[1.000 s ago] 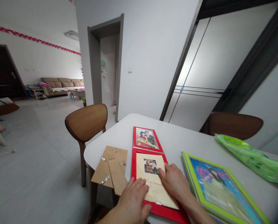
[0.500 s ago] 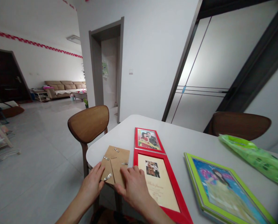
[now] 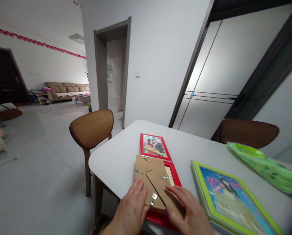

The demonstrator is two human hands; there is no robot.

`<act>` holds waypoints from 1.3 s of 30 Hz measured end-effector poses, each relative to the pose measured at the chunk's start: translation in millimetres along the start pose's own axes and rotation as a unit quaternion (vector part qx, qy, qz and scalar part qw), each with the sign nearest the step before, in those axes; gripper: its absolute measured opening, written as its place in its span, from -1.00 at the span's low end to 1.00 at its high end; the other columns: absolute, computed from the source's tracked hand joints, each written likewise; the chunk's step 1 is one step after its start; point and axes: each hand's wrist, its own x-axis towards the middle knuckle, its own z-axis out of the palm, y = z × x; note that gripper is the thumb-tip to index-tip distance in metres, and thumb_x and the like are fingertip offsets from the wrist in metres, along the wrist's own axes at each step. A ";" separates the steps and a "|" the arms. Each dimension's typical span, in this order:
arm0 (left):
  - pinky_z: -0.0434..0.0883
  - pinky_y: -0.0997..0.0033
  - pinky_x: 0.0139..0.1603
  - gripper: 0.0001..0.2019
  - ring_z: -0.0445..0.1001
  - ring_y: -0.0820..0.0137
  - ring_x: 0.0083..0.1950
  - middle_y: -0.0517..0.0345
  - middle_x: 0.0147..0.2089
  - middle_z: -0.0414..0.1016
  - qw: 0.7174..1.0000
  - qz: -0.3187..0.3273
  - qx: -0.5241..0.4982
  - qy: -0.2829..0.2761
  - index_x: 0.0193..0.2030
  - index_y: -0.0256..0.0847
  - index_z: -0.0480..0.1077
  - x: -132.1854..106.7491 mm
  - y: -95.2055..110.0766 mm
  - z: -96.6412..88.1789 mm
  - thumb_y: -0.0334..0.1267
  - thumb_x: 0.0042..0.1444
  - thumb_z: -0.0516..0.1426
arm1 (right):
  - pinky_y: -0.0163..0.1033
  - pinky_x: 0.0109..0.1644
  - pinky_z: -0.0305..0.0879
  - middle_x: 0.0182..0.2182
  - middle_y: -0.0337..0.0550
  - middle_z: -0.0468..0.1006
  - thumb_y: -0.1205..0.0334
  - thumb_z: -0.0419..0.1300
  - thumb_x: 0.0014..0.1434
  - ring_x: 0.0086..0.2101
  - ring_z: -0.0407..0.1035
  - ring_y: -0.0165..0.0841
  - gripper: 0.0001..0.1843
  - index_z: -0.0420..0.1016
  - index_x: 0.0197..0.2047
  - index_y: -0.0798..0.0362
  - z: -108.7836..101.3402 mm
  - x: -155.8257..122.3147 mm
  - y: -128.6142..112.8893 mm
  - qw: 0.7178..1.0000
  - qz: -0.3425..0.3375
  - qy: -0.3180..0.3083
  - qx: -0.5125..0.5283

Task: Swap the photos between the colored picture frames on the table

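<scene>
My left hand [image 3: 134, 205], right hand [image 3: 189, 210] grasp backing board [image 3: 156, 179] by opposite edges; best keep it level, square to red frame [image 3: 176, 176]

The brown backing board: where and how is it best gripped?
Probably by its two long edges, one hand from each side, as the left hand and right hand are placed: the brown backing board is thin, flat, and has metal clips on its face.
</scene>
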 end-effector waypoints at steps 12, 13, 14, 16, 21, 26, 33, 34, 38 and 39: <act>-0.09 -0.01 0.16 -0.63 0.08 0.25 0.17 -0.03 0.14 0.17 0.978 -0.054 -0.094 -0.177 0.02 -0.20 0.23 20.9 13.0 3.9 -0.19 0.05 0.04 | -0.06 -0.11 0.19 -0.21 0.00 0.41 0.15 0.08 -0.10 -0.17 0.27 -0.18 -0.63 0.44 -0.19 0.04 11.7 -17.9 38.3 0.995 0.001 -0.024 -0.097; -0.10 -0.02 0.16 -0.63 0.07 0.25 0.18 -0.02 0.15 0.16 0.977 -0.053 -0.098 -0.183 0.03 -0.20 0.22 20.6 13.0 1.1 -0.18 0.07 0.03 | -0.06 -0.11 0.18 -0.20 0.00 0.41 0.14 0.08 -0.09 -0.17 0.26 -0.19 -0.64 0.44 -0.19 0.03 11.5 -17.1 38.4 0.995 -0.003 -0.027 -0.098; -0.11 -0.03 0.16 -0.63 0.06 0.26 0.18 -0.02 0.15 0.15 0.976 -0.053 -0.101 -0.187 0.03 -0.19 0.21 20.2 13.2 -1.4 -0.18 0.08 0.01 | -0.07 -0.11 0.18 -0.19 -0.01 0.40 0.14 0.07 -0.07 -0.16 0.26 -0.19 -0.65 0.45 -0.19 0.03 10.7 -15.3 38.5 0.995 -0.005 -0.032 -0.099; -0.13 -0.02 0.17 -0.62 0.05 0.27 0.19 -0.03 0.16 0.14 0.975 -0.051 -0.107 -0.188 0.05 -0.20 0.19 19.4 13.4 -4.5 -0.15 0.09 -0.01 | -0.10 -0.10 0.18 -0.19 -0.01 0.40 0.14 0.03 -0.02 -0.17 0.26 -0.21 -0.66 0.44 -0.19 0.04 8.3 -8.2 38.2 0.994 -0.004 -0.044 -0.101; -0.16 0.00 0.17 -0.42 0.02 0.23 0.20 -0.06 0.19 0.08 0.975 -0.038 -0.115 -0.188 0.09 -0.21 0.13 17.5 10.6 -2.9 0.01 -0.05 0.09 | -0.15 -0.14 0.19 -0.20 0.04 0.38 0.17 -0.07 0.07 -0.22 0.27 -0.24 -0.64 0.41 -0.15 0.10 6.9 18.9 37.0 0.987 0.025 -0.042 -0.152; -0.12 0.07 0.18 -0.37 0.04 0.23 0.19 -0.05 0.19 0.08 0.975 -0.039 -0.105 -0.193 0.09 -0.21 0.13 17.9 7.9 2.2 0.00 -0.12 0.14 | -0.18 -0.10 0.18 -0.16 0.06 0.33 0.18 -0.12 0.10 -0.17 0.25 -0.24 -0.64 0.43 -0.21 0.12 11.0 26.8 38.6 0.984 0.031 -0.061 -0.165; -0.06 0.14 0.17 -0.35 0.07 0.24 0.17 -0.06 0.17 0.11 0.978 -0.035 -0.096 -0.184 0.07 -0.23 0.16 16.9 4.1 5.6 0.01 -0.15 0.17 | -0.13 -0.04 0.15 -0.10 0.08 0.33 0.15 -0.08 0.09 -0.11 0.22 -0.21 -0.63 0.41 -0.16 0.14 9.4 19.3 37.7 0.986 0.015 -0.060 -0.157; -0.05 0.14 0.17 -0.35 0.08 0.24 0.17 -0.05 0.17 0.11 0.978 -0.034 -0.096 -0.181 0.07 -0.24 0.16 16.3 3.5 6.1 0.00 -0.16 0.17 | -0.11 -0.03 0.14 -0.08 0.07 0.33 0.15 -0.06 0.08 -0.09 0.20 -0.20 -0.63 0.40 -0.13 0.12 9.2 15.9 35.5 0.986 0.002 -0.058 -0.154; -0.02 0.15 0.17 -0.36 0.09 0.25 0.16 -0.01 0.17 0.13 0.979 -0.035 -0.103 -0.173 0.06 -0.21 0.15 13.9 1.4 8.9 -0.02 -0.17 0.19 | -0.08 0.00 0.09 -0.03 -0.09 0.31 0.17 -0.05 0.08 -0.03 0.16 -0.24 -0.67 0.37 -0.09 -0.09 6.5 -1.4 18.7 0.985 -0.095 -0.107 -0.098; -0.02 0.15 0.17 -0.37 0.09 0.25 0.16 0.00 0.17 0.13 0.979 -0.035 -0.103 -0.171 0.06 -0.19 0.15 13.5 1.1 9.6 -0.03 -0.17 0.19 | -0.08 0.01 0.09 -0.02 -0.14 0.31 0.16 -0.05 0.09 -0.03 0.15 -0.25 -0.68 0.37 -0.10 -0.15 5.0 -5.0 13.8 0.982 -0.118 -0.125 -0.084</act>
